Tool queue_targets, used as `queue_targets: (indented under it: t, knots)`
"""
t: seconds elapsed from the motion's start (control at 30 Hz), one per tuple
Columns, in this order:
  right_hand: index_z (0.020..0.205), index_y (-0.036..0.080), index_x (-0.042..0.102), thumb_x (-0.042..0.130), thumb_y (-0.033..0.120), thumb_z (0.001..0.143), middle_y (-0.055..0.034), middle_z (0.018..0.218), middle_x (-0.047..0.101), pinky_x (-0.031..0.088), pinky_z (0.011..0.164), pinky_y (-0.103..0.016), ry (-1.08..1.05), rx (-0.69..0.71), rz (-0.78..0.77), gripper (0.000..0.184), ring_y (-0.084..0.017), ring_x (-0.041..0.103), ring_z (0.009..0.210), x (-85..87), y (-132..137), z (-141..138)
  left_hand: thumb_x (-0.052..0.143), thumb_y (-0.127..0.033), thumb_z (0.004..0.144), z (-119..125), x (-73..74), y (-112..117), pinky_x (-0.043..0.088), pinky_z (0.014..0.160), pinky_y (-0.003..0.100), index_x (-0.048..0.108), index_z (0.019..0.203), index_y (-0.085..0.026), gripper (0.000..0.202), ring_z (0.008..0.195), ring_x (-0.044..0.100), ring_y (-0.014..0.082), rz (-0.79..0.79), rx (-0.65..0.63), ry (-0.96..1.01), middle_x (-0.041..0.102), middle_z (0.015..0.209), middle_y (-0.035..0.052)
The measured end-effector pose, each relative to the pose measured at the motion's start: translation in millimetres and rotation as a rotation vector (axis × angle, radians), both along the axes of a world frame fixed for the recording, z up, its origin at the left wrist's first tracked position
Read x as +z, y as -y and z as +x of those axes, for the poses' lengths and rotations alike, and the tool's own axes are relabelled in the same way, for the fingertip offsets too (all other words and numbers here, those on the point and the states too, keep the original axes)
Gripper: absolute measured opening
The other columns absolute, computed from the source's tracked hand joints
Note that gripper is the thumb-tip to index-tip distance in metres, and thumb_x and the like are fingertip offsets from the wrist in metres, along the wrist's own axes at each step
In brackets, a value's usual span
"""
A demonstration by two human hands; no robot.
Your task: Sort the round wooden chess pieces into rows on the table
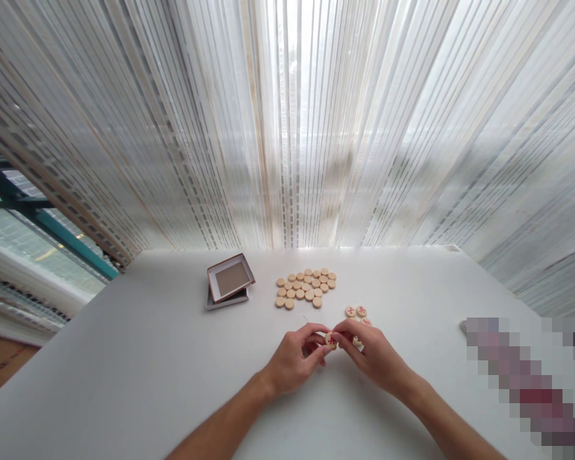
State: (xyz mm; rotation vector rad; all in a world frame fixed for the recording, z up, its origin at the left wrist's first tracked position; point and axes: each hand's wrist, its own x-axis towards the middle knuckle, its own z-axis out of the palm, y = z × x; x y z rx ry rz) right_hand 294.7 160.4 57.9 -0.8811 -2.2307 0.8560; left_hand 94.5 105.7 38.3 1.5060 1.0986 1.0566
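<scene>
My left hand (294, 358) and my right hand (371, 354) meet at the middle of the white table (148, 358). Both pinch one round wooden game piece with a red mark (331, 340) between their fingertips. Just beyond my right hand lie a few more pieces face up with red marks (356, 312). Farther back sits a cluster of several plain tan pieces (305, 287), lying flat and close together.
An open small box with a brown rim (230, 280) rests on a grey lid left of the cluster. Sheer striped curtains (287, 128) hang behind the table. A blurred area covers the table's right edge (527, 377). A window shows at far left.
</scene>
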Motion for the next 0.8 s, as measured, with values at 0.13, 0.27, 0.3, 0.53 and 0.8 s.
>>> queue_targets:
  t: [0.13,0.27,0.3,0.53,0.8]
  knots:
    - [0.095,0.023,0.062,0.05,0.031,0.101,-0.0023,0.082,0.071,0.05,0.069,-0.03,-0.017,0.013,-0.007,0.016,-0.016,0.064,0.072,1.2,0.3,0.8,0.063,-0.042,0.094,0.2,-1.7,-0.6,0.058,0.067,0.029,0.06,0.119,-0.017,0.035,0.069,0.069,0.0165,-0.002,0.003,0.024,0.076,0.094,0.0087]
    - [0.097,0.023,0.063,0.051,0.03,0.101,-0.0024,0.083,0.07,0.05,0.07,-0.03,-0.02,0.025,-0.004,0.015,-0.016,0.064,0.074,3.6,1.1,1.2,0.064,-0.042,0.093,0.0,-1.3,-1.2,0.057,0.068,0.029,0.061,0.119,-0.016,0.036,0.07,0.069,0.0168,-0.01,0.016,0.042,0.076,0.092,0.0092]
    - [0.098,0.023,0.063,0.051,0.031,0.1,-0.0024,0.083,0.07,0.05,0.07,-0.03,-0.021,0.027,-0.001,0.015,-0.016,0.065,0.074,3.8,1.1,1.1,0.064,-0.041,0.093,-0.1,-1.0,-1.4,0.057,0.068,0.029,0.061,0.119,-0.016,0.036,0.069,0.069,0.0166,-0.013,0.016,0.044,0.076,0.091,0.009]
    - [0.096,0.023,0.064,0.056,0.033,0.098,-0.0013,0.082,0.071,0.051,0.071,-0.029,-0.004,0.019,-0.004,0.013,-0.016,0.066,0.074,1.2,-0.8,0.7,0.065,-0.043,0.093,0.0,0.7,-1.1,0.057,0.069,0.029,0.062,0.118,-0.015,0.037,0.067,0.069,0.0161,-0.026,0.011,0.046,0.077,0.088,0.008]
    - [0.088,0.022,0.062,0.061,0.036,0.095,-0.0008,0.079,0.071,0.051,0.067,-0.029,0.023,-0.013,0.016,0.016,-0.015,0.065,0.071,-1.6,-0.5,-0.4,0.062,-0.044,0.094,0.4,3.5,1.2,0.057,0.069,0.029,0.063,0.118,-0.017,0.036,0.069,0.071,0.0167,-0.008,-0.01,-0.02,0.078,0.091,0.0076]
